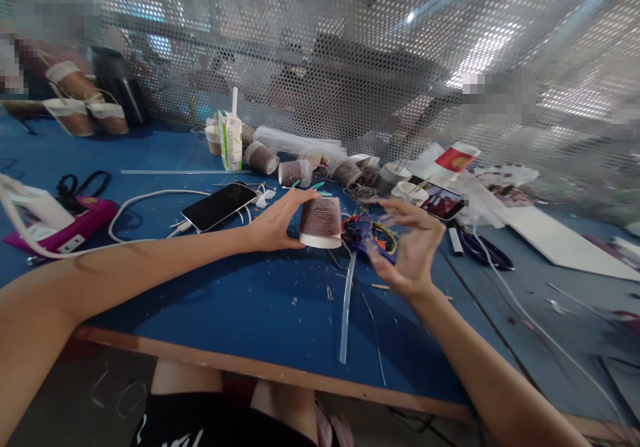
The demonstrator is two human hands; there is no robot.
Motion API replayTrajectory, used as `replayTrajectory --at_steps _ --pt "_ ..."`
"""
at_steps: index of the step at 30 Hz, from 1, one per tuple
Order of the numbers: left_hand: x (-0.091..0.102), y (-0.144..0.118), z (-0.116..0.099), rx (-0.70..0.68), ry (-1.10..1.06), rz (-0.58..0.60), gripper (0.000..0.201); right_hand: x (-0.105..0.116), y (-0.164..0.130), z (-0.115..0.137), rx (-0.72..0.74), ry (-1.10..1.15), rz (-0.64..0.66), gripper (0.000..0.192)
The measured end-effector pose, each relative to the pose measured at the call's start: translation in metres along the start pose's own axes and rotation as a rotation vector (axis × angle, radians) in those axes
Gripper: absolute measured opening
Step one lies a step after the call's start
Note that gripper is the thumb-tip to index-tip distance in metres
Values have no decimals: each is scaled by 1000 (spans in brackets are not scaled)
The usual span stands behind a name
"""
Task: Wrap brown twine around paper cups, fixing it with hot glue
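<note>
A blue surface extends left of the brown-wrapped cup; the left hand grips that cup's left side; the right hand, blurred, is spread wide right of it; a clear strip lies in front.

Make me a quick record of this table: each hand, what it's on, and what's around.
Left hand: holding a brown-wrapped cup
Cup pose: white rim facing down
Right hand: open, blurred, nearest a blue object
In front: translucent strip on the blue tabletop
Left side: dark-screened phone
Farther back: drink carton with a straw
</note>
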State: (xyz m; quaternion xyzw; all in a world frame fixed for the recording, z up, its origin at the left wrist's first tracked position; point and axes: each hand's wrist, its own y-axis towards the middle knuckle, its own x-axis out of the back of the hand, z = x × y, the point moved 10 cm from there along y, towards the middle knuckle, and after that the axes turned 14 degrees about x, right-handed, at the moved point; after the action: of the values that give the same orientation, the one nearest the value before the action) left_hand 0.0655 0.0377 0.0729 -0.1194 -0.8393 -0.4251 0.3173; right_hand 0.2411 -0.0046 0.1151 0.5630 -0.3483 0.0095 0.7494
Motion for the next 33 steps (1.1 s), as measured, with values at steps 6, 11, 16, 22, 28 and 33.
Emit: replayTrajectory --at_steps 6,11,16,22,28,33 --pt "-5 -4 -12 -100 -155 86 94 -42 -4 15 154 7 314 90" --pt "-6 -3 -9 -89 -201 92 99 -41 -8 20 191 -46 258 71" --pt "1 -3 -10 -109 -140 24 91 -44 -3 20 162 -62 273 61" --pt "11 0 -2 -37 -50 -127 77 -12 2 -28 -14 -61 393 82" --pt "17 2 13 42 -109 -231 75 6 -24 -91 -240 -61 532 65" --pt "16 1 18 64 -158 -224 75 -21 -35 -78 -257 -250 573 55"
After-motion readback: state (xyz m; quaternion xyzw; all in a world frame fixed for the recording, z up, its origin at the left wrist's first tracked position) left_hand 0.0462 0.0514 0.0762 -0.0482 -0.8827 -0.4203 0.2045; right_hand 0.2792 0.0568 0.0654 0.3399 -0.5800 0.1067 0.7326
